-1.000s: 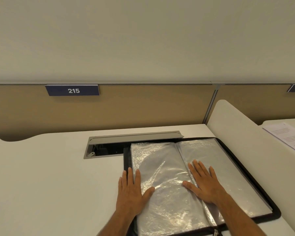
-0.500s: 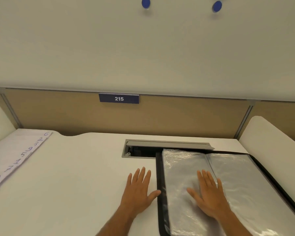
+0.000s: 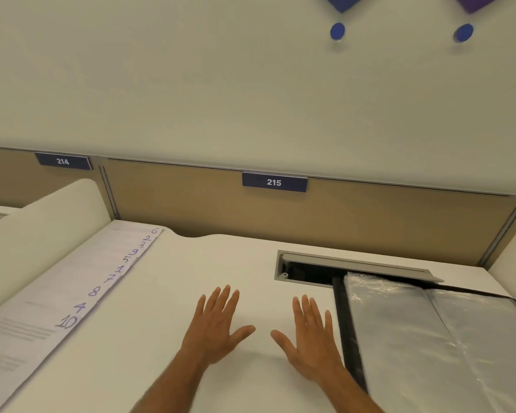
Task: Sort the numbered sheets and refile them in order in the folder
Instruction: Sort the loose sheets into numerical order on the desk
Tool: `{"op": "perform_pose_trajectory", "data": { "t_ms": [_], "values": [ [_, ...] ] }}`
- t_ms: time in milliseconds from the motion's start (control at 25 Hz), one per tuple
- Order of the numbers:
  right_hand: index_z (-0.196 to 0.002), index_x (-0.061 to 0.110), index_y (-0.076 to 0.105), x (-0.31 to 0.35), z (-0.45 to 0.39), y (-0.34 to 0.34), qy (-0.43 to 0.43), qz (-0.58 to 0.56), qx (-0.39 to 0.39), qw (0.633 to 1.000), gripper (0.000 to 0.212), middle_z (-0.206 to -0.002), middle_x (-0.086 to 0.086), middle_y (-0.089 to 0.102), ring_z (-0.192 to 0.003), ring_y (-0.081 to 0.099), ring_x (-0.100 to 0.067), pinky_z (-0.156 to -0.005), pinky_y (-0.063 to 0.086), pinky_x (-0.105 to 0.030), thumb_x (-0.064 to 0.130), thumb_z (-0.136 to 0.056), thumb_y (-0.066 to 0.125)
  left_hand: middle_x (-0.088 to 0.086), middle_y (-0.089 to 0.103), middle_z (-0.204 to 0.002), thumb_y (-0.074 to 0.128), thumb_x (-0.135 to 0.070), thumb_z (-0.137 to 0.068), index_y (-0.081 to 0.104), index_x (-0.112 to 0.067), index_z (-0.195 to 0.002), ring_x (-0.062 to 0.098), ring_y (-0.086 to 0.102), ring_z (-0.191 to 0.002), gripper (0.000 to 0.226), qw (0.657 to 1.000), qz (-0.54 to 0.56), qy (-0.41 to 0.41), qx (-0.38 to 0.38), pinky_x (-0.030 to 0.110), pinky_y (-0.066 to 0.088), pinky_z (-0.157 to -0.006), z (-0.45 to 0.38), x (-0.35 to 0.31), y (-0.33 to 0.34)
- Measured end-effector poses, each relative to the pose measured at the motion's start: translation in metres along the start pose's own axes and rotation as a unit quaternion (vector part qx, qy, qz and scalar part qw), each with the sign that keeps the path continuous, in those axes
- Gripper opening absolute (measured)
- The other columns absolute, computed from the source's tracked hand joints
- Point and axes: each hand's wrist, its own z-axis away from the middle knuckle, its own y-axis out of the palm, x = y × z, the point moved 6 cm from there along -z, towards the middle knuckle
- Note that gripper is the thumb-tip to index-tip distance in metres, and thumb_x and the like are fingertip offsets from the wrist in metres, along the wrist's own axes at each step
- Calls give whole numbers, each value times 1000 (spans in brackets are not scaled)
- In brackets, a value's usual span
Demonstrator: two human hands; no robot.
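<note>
A black folder (image 3: 344,329) with clear plastic sleeves (image 3: 399,338) lies open on the right of the white desk. Along the desk's left side the numbered sheets (image 3: 81,293) are fanned out, with handwritten numbers such as 10, 4, 8 and 7 showing on their right edges. My left hand (image 3: 215,326) and my right hand (image 3: 310,338) hover flat and spread over the bare desk between the sheets and the folder. Both hands hold nothing. My right hand is just left of the folder's black edge.
A grey cable hatch (image 3: 352,268) stands open at the back of the desk (image 3: 167,338), partly under the folder. White curved dividers (image 3: 39,231) rise on both sides. The tan back panel carries signs 214 (image 3: 62,161) and 215 (image 3: 274,182).
Both hands have left the folder and moved left onto the bare desk. My view has swung left, so the fanned numbered sheets have come into sight.
</note>
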Motion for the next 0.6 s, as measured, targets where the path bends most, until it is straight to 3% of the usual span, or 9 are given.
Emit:
{"op": "perform_pose_trajectory", "data": {
  "t_ms": [80, 200, 280, 360, 440, 480, 520, 600],
  "values": [
    [-151, 26, -18, 38, -6, 7, -24, -9, -15, 1000, 109, -159, 5, -25, -149, -21, -22, -112, -26, -43, 96, -67, -10, -4, -16, -164, -27, -95, -54, -8, -29, -158, 20, -14, -153, 125, 1000, 2, -9, -10, 43, -12, -121, 9, 33, -5],
    [-144, 25, -31, 91, -13, 13, -42, 0, -11, 999, 112, -152, 9, -38, -142, -35, -19, -110, -30, -43, 96, -58, -19, -5, -17, -162, -25, -95, -58, -6, -27, -159, 21, -12, -153, 123, 1000, 5, -17, -24, 40, -15, -117, 18, 75, -9],
    [-147, 24, -28, 122, -18, 18, -57, -13, -18, 998, 112, -153, 9, -36, -141, -36, -18, -110, -30, -42, 96, -61, -17, -6, -16, -162, -23, -95, -60, -5, -27, -159, 21, -11, -154, 122, 999, 7, -21, -29, 40, -15, -117, 24, 103, -10],
    [-156, 24, -12, 151, -22, 30, -64, -27, -11, 998, 110, -159, 6, -24, -146, -26, -20, -111, -29, -41, 94, -72, -6, -5, -11, -164, -20, -96, -62, -3, -27, -159, 20, -9, -154, 120, 999, 12, -27, -35, 39, -13, -118, 30, 130, -11],
    [-159, 22, 16, 183, -22, 42, -62, -25, 45, 997, 102, -165, -2, 3, -152, 3, -26, -115, -17, -42, 90, -84, 10, -4, -8, -166, -19, -96, -62, -1, -27, -159, 19, -8, -154, 120, 998, 18, -36, -42, 39, -13, -118, 36, 160, -15],
    [-158, 21, 24, 196, -24, 46, -60, -11, 34, 998, 99, -165, -5, 14, -151, 14, -28, -116, -10, -42, 88, -86, 14, -4, -10, -165, -20, -96, -61, -3, -28, -159, 19, -9, -154, 120, 998, 15, -43, -42, 39, -13, -118, 38, 175, -16],
    [-159, 20, 18, 211, -26, 47, -69, -9, 35, 997, 101, -166, -5, 10, -152, 10, -29, -116, -11, -43, 89, -85, 11, -5, -13, -164, -22, -96, -60, -5, -28, -159, 18, -11, -154, 121, 998, 12, -50, -42, 38, -13, -118, 40, 190, -18],
    [-156, 22, -13, 238, -31, 58, -92, -11, 8, 996, 110, -162, 2, -21, -150, -21, -26, -112, -25, -43, 93, -72, -7, -6, -14, -164, -24, -96, -58, -6, -29, -159, 17, -12, -153, 122, 997, 11, -65, -44, 38, -13, -119, 45, 219, -23]
  ]
}}
